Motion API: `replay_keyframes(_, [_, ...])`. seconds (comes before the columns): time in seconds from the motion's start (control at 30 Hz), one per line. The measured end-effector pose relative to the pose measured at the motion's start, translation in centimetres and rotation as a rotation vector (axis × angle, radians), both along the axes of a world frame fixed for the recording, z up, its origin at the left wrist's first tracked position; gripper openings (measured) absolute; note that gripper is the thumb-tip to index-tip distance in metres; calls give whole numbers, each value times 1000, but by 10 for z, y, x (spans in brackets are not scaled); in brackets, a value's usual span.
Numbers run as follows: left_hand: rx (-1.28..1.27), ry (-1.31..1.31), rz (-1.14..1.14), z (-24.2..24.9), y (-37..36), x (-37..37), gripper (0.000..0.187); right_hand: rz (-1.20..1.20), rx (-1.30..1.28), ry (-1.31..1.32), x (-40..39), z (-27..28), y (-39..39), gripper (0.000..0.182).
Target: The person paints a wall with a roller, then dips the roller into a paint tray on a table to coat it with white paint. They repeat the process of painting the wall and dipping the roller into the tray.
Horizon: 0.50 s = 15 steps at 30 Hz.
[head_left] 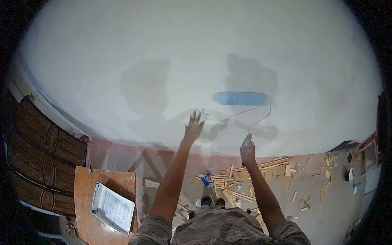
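My right hand (247, 151) is wrapped round the handle of a paint roller (243, 98), its arm stretched forward. The roller has a wide blue sleeve on a thin bent wire frame, and the sleeve lies level against the pale wall (196, 45). Left of the roller, my left hand (193, 127) is raised before the wall with its fingers spread and nothing in it. Shadows of my head, arms and the roller fall on the wall around both hands.
At lower left a paint tray (115, 208) with white paint rests on a wooden table (85, 196). A carved dark wooden door (45, 155) stands at the left. Wood offcuts (241, 195) and a blue packet (207, 180) litter the floor around my feet.
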<state>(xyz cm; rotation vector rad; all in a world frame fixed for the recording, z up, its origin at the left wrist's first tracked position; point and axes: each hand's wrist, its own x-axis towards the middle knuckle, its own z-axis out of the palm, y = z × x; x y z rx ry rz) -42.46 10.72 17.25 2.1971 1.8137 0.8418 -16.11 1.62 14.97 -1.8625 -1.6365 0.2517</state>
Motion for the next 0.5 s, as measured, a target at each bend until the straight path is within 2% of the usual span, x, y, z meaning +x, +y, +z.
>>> replay_keyframes(0.07, [-61, -277, -238, -49, 0, -1, 40, -7, 29, 77, -6, 14, 1, 35])
replay_keyframes(0.13, [-273, -693, -297, -26, -41, 41, 37, 12, 121, -48, -6, 24, 8, 36])
replay_keyframes(0.17, [-326, -772, -430, -23, -56, 62, 39, 23, 91, 14, -6, 45, 12, 37])
replay_keyframes(0.2, [-700, -1012, -389, 8, -77, 87, 43, 30, 61, 76, -7, 67, 16, 38])
replay_keyframes(0.23, [-809, -1047, -406, 41, -94, 109, 48, 33, -46, 262, -15, 117, 10, 39])
replay_keyframes(0.27, [-842, -1201, -411, 48, -100, 130, 51, 31, -152, 449, -19, 145, 9, 40])
replay_keyframes(0.33, [-783, -1512, -504, 49, -98, 160, 52, -75, -224, 553, -19, 151, 17, 38])
replay_keyframes(0.37, [-745, -1666, -549, 51, -95, 168, 53, -93, -207, 432, -22, 154, 9, 38])
replay_keyframes(0.4, [-834, -1898, -702, 80, -102, 169, 55, -117, -191, 310, -27, 157, 1, 37])
replay_keyframes(0.43, [-819, -1917, -695, 77, -104, 172, 56, -211, -57, 90, -30, 118, -2, 38])
replay_keyframes(0.47, [-803, -1937, -689, 72, -110, 177, 57, -301, 78, -132, -37, 52, 3, 39])
replay_keyframes(0.5, [-783, -1959, -683, 64, -115, 180, 58, -268, 96, -167, -36, 33, -3, 40])
